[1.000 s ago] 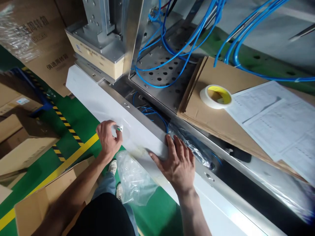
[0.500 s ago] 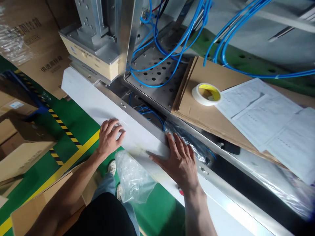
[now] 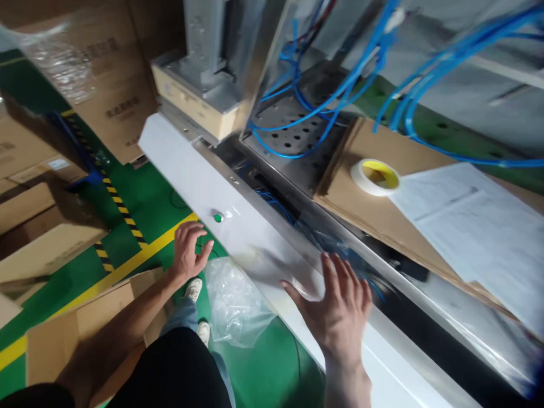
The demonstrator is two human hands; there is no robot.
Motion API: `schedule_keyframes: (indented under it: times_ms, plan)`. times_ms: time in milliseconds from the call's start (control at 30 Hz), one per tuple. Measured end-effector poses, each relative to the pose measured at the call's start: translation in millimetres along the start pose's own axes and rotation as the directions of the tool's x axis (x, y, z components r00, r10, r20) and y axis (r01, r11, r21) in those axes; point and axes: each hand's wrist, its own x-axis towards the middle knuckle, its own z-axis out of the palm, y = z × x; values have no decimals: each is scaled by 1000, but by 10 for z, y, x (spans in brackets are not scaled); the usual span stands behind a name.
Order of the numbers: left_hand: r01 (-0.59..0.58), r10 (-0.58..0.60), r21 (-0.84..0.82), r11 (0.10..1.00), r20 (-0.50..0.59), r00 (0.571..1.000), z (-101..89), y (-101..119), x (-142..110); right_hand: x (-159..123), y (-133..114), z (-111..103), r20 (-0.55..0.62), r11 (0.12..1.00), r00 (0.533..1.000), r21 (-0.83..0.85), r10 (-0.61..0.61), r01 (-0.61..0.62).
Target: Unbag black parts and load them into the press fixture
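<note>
A long white panel point(image 3: 187, 164) runs along the front of a metal machine. A small green button point(image 3: 218, 217) sits in it. My left hand point(image 3: 187, 250) hovers open just below and left of the button, off the panel's edge, holding nothing. My right hand point(image 3: 340, 309) is open with fingers spread, over the panel's top edge near crumpled clear film point(image 3: 340, 249), and is somewhat blurred. A clear plastic bag point(image 3: 236, 303) hangs below the panel between my hands.
Blue hoses point(image 3: 323, 107) loop over a perforated metal plate point(image 3: 297, 141). On a cardboard sheet point(image 3: 382, 215) lie a tape roll point(image 3: 374, 176) and printed papers point(image 3: 476, 226). Cardboard boxes point(image 3: 46, 249) stand on the green floor at left, by yellow striped lines.
My left hand has drawn back off the panel, uncovering the green button. My right hand has lifted slightly and slid right. The view has swung.
</note>
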Motion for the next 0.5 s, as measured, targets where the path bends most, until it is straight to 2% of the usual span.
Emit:
schedule_keyframes:
  times_ms: [100, 200, 267, 333, 400, 433, 500]
  plan:
    - [198, -215, 112, 974, 170, 962, -64, -95, -638, -271, -298, -3, -215, 994, 976, 97, -34, 56]
    - [369, -422, 237, 899, 235, 876, -162, -177, -1390, -711, -754, -4, -277, 936, 958, 309, -78, 166]
    - [502, -581, 313, 806, 252, 774, -268, -214, -1955, -1094, -1087, -8, -168, 827, 972, 514, -162, 226]
    - [627, -725, 377, 682, 242, 645, -404, -210, -2562, -1531, -1378, -3, -6, 683, 944, 689, -330, 243]
    - [724, -837, 425, 544, 210, 506, -557, -154, -3170, -1989, -1569, 24, 136, 576, 849, 787, -510, 220]
    - [759, -877, 442, 477, 188, 442, -636, -111, -3456, -2214, -1614, 46, 201, 555, 792, 808, -577, 199]
    - [809, -931, 463, 363, 136, 340, -796, -13, -3966, -2641, -1604, 107, 318, 572, 694, 803, -646, 165]
